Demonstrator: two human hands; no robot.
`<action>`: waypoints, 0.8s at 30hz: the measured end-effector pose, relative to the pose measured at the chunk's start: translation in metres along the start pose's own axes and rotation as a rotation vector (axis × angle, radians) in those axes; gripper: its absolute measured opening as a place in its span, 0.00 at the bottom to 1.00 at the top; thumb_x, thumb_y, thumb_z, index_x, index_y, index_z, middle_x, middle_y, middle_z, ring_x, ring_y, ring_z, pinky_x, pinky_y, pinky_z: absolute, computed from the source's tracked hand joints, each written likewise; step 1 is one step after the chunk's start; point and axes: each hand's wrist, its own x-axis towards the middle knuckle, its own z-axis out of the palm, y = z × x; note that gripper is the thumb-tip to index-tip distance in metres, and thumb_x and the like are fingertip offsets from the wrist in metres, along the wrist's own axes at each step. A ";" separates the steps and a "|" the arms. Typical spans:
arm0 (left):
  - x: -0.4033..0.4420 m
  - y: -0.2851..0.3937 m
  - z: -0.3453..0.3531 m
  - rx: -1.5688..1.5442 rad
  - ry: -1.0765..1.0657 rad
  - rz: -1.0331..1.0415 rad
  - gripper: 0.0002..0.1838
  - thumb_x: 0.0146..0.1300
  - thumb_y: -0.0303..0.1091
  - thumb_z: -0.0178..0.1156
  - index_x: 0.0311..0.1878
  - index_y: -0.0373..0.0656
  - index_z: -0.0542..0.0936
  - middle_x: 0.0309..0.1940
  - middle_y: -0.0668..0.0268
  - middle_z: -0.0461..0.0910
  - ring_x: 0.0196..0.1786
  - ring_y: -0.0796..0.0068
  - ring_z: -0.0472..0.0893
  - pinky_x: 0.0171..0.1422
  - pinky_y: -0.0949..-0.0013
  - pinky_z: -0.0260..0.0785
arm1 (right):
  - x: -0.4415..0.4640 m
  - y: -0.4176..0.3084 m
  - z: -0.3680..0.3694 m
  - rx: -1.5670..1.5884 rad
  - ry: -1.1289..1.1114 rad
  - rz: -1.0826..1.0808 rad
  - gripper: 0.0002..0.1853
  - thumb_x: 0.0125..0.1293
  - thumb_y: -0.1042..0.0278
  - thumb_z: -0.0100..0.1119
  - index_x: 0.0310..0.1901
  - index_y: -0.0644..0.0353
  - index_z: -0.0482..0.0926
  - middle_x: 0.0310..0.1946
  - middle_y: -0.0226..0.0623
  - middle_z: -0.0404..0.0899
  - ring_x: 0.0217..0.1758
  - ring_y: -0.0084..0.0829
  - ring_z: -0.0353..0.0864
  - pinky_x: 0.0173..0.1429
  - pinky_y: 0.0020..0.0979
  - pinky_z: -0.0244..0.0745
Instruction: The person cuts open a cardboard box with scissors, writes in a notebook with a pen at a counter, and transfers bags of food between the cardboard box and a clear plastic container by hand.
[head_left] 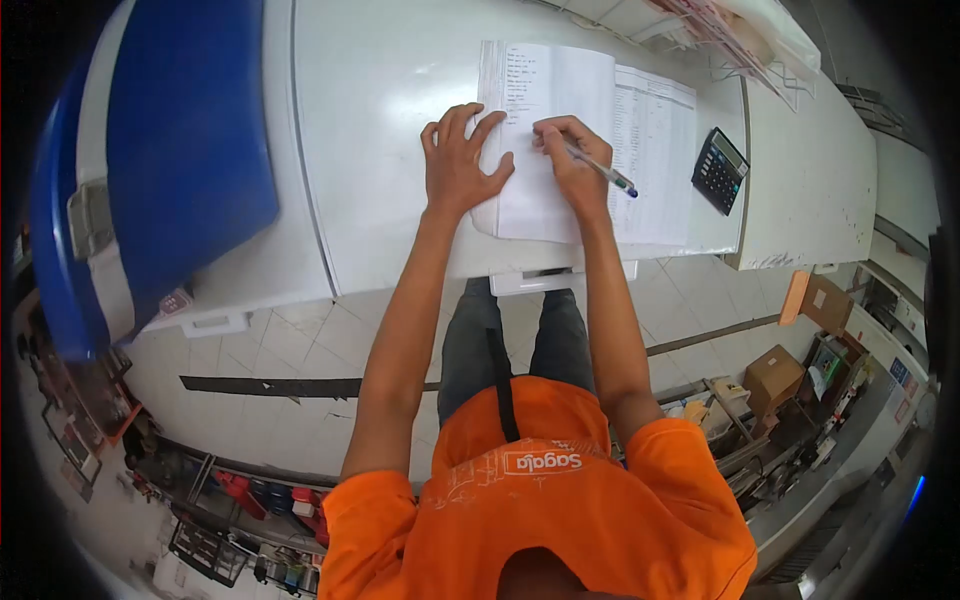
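Observation:
An open notebook (545, 205) lies on the white surface, its page carrying lines of handwriting near the top. My left hand (463, 165) rests with fingers spread over the notebook's left edge. In my right hand (578, 165) a pen (620, 181) is gripped, its purple-tipped back end pointing to the lower right. That hand is over the page, just below the written lines, and its fingers hide the pen's writing tip. Printed sheets with columns (655, 150) show to the right of the page. Further right sits a black calculator (720, 170).
A large blue box with a grey strap (185, 140) stands on the left of the white surface (390, 60). Wire racking (770, 75) borders the back right. Cardboard boxes (773, 380) and cluttered shelves are behind me at the lower right, with more shelves at the lower left.

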 end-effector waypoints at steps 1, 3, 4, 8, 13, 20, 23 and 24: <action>0.002 0.000 0.001 0.010 0.001 0.003 0.27 0.47 0.42 0.68 0.54 0.53 0.78 0.57 0.62 0.70 0.63 0.59 0.67 0.64 0.51 0.56 | 0.003 0.002 0.006 -0.029 0.012 0.025 0.12 0.59 0.78 0.56 0.46 0.63 0.80 0.37 0.38 0.85 0.40 0.26 0.85 0.43 0.24 0.78; 0.004 0.003 -0.001 0.025 -0.003 0.000 0.27 0.47 0.41 0.67 0.54 0.52 0.78 0.56 0.62 0.71 0.63 0.59 0.67 0.64 0.51 0.56 | 0.008 -0.003 0.023 0.010 0.146 -0.023 0.09 0.58 0.77 0.60 0.41 0.66 0.80 0.35 0.36 0.84 0.37 0.23 0.82 0.44 0.23 0.77; 0.005 0.001 0.001 0.016 0.004 -0.006 0.27 0.46 0.40 0.67 0.54 0.52 0.78 0.56 0.62 0.71 0.63 0.59 0.67 0.64 0.51 0.57 | 0.012 -0.003 0.029 0.029 0.207 -0.052 0.08 0.57 0.77 0.62 0.38 0.67 0.80 0.34 0.35 0.84 0.35 0.21 0.81 0.45 0.22 0.77; 0.008 0.001 0.003 0.006 0.003 -0.026 0.27 0.44 0.39 0.68 0.53 0.51 0.78 0.55 0.62 0.71 0.62 0.59 0.68 0.63 0.52 0.58 | 0.017 0.012 0.034 -0.119 0.239 -0.027 0.05 0.53 0.78 0.64 0.32 0.65 0.79 0.26 0.33 0.81 0.29 0.18 0.79 0.36 0.21 0.75; 0.010 -0.002 0.007 -0.016 -0.008 -0.052 0.27 0.43 0.40 0.67 0.52 0.52 0.78 0.55 0.64 0.70 0.63 0.61 0.67 0.63 0.53 0.56 | 0.023 0.028 0.037 -0.207 0.249 -0.162 0.04 0.49 0.81 0.62 0.27 0.65 0.77 0.21 0.32 0.80 0.22 0.16 0.75 0.28 0.21 0.71; 0.007 -0.006 0.013 -0.027 -0.006 -0.075 0.28 0.43 0.44 0.66 0.52 0.54 0.77 0.56 0.68 0.69 0.65 0.65 0.65 0.66 0.54 0.50 | 0.022 0.025 0.043 -0.119 0.245 -0.121 0.04 0.50 0.78 0.63 0.26 0.62 0.77 0.21 0.31 0.77 0.23 0.17 0.72 0.29 0.21 0.68; 0.007 -0.007 0.015 -0.018 -0.008 -0.076 0.28 0.42 0.44 0.66 0.52 0.54 0.77 0.56 0.68 0.69 0.65 0.65 0.64 0.66 0.54 0.49 | 0.023 0.028 0.042 -0.144 0.220 -0.127 0.04 0.50 0.78 0.63 0.26 0.62 0.77 0.20 0.31 0.77 0.23 0.16 0.72 0.28 0.22 0.68; 0.007 -0.007 0.015 -0.015 -0.012 -0.077 0.28 0.42 0.44 0.66 0.52 0.54 0.77 0.56 0.68 0.69 0.65 0.65 0.64 0.66 0.54 0.49 | 0.023 0.028 0.043 -0.147 0.229 -0.124 0.04 0.50 0.78 0.63 0.26 0.62 0.77 0.20 0.31 0.77 0.23 0.16 0.72 0.28 0.22 0.69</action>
